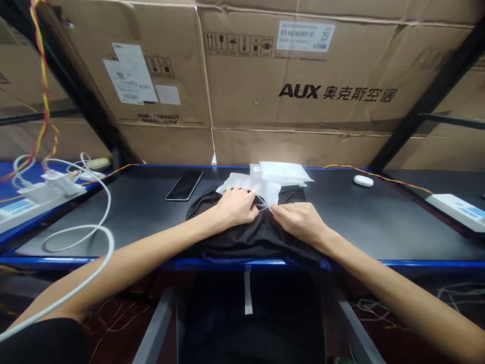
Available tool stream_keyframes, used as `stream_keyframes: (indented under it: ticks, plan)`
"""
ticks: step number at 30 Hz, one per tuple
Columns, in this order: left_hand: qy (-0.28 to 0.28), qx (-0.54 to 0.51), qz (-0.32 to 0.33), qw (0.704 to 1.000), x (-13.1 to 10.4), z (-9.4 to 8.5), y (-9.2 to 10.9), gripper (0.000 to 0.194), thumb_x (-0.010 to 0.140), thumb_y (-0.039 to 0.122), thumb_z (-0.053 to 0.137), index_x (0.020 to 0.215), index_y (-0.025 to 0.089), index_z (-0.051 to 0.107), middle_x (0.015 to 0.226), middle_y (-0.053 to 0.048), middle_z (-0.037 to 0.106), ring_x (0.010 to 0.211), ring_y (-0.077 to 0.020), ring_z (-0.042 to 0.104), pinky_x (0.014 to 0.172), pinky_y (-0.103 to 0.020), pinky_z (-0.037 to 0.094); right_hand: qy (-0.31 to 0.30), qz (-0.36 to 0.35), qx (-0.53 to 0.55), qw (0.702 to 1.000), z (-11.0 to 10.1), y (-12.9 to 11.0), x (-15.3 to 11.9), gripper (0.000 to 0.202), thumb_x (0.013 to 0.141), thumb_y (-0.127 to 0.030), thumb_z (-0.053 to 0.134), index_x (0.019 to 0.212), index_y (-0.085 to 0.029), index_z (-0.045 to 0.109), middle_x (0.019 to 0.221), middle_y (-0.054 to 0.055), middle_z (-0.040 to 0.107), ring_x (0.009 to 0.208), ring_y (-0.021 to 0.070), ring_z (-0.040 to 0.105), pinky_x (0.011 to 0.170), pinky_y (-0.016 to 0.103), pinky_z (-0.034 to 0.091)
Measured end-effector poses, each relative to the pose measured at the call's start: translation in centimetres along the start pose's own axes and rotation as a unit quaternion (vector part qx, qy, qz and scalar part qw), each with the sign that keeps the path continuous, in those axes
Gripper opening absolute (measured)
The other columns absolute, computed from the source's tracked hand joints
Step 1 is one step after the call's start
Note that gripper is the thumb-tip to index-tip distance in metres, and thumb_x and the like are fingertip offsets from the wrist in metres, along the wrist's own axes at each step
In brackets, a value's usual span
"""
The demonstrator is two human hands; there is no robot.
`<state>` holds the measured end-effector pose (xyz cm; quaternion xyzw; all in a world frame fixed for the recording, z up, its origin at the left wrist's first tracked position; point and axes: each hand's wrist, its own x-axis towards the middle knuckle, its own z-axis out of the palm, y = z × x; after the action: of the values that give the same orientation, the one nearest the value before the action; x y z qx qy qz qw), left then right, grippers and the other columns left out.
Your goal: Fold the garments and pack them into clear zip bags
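Mid-desk (394, 222), both hands are on it: the left hand (237, 207) curls over with thumb drawn in, fingers bent across a white plastic wrapper (270, 193), while the right hand (297, 218) pinches a gathered end of it, thin strands taut between them. The wrapper lies on the bunched black cloth (235, 240); its contents I cannot tell. Just behind, a white packet (284, 172) reaches the back edge, and a cardboard carton (242, 108) stands beyond, contents hidden. The cloth spills to the blue front edge. Bare black surface spreads right, towards a small white case (363, 180); leftward, there's the phone (184, 185), and a white cable (112, 242) crosses before the left forearm.
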<state>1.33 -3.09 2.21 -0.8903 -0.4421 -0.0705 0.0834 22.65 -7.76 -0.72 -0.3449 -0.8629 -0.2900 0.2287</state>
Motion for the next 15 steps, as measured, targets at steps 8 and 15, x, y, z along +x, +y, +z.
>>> stream_keyframes:
  ticks: [8, 15]
  plan:
    - [-0.02, -0.105, 0.092, 0.99, 0.9, -0.6, -2.7, 0.038, 0.089, 0.031, 0.058, 0.124, 0.019, 0.066, 0.113, -0.012, 0.073, 0.104, -0.0302, 0.068, 0.089, -0.039, 0.053, 0.018, -0.024, -0.001, 1.0, 0.2, 0.3, -0.2, 0.026, 0.103, -0.017, 0.048, 0.087, -0.016, 0.068, 0.063, 0.0, 0.069, 0.056, 0.0122, 0.06, 0.059, 0.029, 0.035]
    - [0.044, -0.13, 0.065, 0.988, 0.3, 0.2, -2.3, 0.04, 0.094, 0.04, 0.051, 0.123, 0.017, 0.066, 0.104, -0.013, 0.075, 0.097, -0.03, 0.07, 0.086, -0.041, 0.053, -0.027, -0.027, 0.011, 0.999, 0.1, 0.1, 0.0, 0.028, 0.104, -0.019, 0.046, 0.086, -0.016, 0.068, 0.064, 0.001, 0.068, 0.056, 0.0124, 0.059, 0.059, 0.029, 0.034]
